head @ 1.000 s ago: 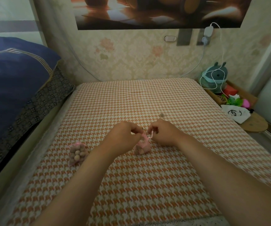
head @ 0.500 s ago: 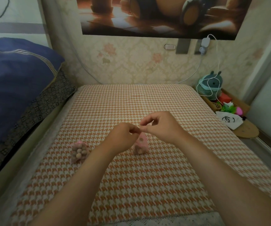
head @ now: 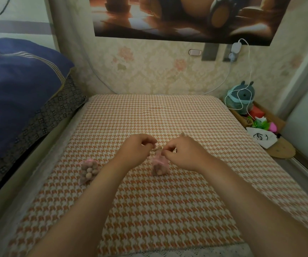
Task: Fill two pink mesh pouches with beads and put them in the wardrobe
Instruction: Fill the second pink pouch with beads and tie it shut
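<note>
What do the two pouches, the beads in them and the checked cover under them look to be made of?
Left pouch and the pouch between the hands: thin, sheer pink mesh, since the contents show through. Beads: matte tan-pink balls without shine, perhaps wood or clay; too small to settle. Cover: woven fabric in an orange and cream houndstooth pattern, matte.

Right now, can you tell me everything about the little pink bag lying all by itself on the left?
The pink mesh pouch is see-through netting stuffed with round tan beads that bulge through it. Its top is gathered into a pink ruffle, so it looks closed. It lies on its side on the orange houndstooth cover, just left of the left forearm. No hand touches it.
</note>
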### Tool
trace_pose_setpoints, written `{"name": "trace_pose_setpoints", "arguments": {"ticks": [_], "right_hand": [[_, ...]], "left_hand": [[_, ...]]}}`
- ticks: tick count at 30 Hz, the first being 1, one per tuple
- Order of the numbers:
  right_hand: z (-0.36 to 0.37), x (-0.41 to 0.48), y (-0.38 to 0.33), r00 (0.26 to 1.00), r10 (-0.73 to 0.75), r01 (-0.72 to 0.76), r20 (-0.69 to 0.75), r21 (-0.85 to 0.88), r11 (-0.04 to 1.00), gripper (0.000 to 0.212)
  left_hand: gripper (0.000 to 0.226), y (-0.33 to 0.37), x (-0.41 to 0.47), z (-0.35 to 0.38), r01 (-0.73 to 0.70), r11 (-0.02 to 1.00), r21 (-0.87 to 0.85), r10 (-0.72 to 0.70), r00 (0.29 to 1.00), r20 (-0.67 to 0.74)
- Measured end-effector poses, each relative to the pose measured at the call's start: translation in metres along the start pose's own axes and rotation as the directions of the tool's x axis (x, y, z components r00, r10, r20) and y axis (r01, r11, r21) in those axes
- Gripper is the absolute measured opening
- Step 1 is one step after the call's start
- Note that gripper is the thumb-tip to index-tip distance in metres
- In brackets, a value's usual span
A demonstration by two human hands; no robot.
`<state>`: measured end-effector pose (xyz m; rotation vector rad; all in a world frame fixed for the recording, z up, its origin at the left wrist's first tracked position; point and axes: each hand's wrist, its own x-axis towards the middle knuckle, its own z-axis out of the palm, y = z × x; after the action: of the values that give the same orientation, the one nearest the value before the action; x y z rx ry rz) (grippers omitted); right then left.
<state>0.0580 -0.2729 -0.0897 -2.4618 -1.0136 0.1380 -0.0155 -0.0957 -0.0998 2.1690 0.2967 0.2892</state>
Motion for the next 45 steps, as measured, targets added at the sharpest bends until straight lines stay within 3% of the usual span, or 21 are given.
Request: {"name": "trace_pose_setpoints", "arguments": {"ticks": [4,8,10,14,16,19,24,28,30,32,36,41,45], "right_hand": [[-0.003,0.000,0.007,1.000,0.005,-0.005,-0.007,0.044,0.999,0.026],[-0.002,0.003,0.011,1.000,0.022,-0.020,-0.016,0.113,0.993,0.019],[0.001,0.009,0.011,1.000,0.018,-0.017,-0.006,0.133,0.991,0.019],[0.003,0.007,0.009,1.000,-0.004,0.001,0.018,0.162,0.987,0.022],[0.003,0.008,0.010,1.000,-0.006,0.004,0.013,0.156,0.988,0.023],[0.003,0.007,0.009,1.000,0.002,-0.003,0.006,0.156,0.988,0.021],[0.001,0.006,0.007,1.000,0.010,-0.013,0.019,0.169,0.986,0.028],[-0.002,0.005,0.004,0.999,0.043,-0.047,0.032,0.158,0.986,0.025],[-0.002,0.006,0.004,0.998,0.047,-0.052,0.037,0.133,0.990,0.025],[-0.002,0.007,0.005,0.997,0.052,-0.057,0.048,0.114,0.992,0.027],[-0.005,0.005,-0.001,0.996,0.068,-0.073,0.050,0.107,0.992,0.026],[-0.007,0.001,-0.005,0.995,0.080,-0.086,0.059,0.107,0.990,0.026],[-0.008,0.001,-0.006,0.994,0.092,-0.096,0.051,0.103,0.990,0.025]], "left_hand": [[0.033,-0.015,0.013,0.005,-0.002,0.993,0.115,0.004,1.000,-0.022],[0.031,-0.040,0.028,0.020,-0.087,0.944,0.318,0.052,0.992,0.117],[0.035,-0.051,0.037,0.029,-0.129,0.929,0.347,0.086,0.987,0.137],[0.052,-0.056,0.041,0.036,-0.160,0.916,0.368,0.160,0.987,0.029],[0.060,-0.057,0.044,0.036,-0.222,0.874,0.432,0.195,0.975,0.108],[0.038,-0.054,0.046,0.036,-0.316,0.816,0.484,0.234,0.946,0.223],[0.016,-0.052,0.046,0.034,-0.231,0.891,0.392,0.195,0.972,0.128],[0.019,-0.038,0.042,0.019,-0.096,0.985,0.144,0.098,0.995,-0.012],[0.017,-0.016,0.040,0.006,-0.119,0.992,0.042,0.122,0.988,-0.091],[0.015,0.007,0.033,-0.005,-0.171,0.984,-0.050,0.169,0.985,-0.046],[0.009,0.025,0.017,-0.010,-0.209,0.975,0.078,0.194,0.967,0.162],[0.010,0.020,0.008,-0.008,-0.187,0.959,0.214,0.153,0.974,0.167],[0.012,0.025,0.005,-0.007,-0.151,0.975,0.165,0.119,0.975,0.187]]}}
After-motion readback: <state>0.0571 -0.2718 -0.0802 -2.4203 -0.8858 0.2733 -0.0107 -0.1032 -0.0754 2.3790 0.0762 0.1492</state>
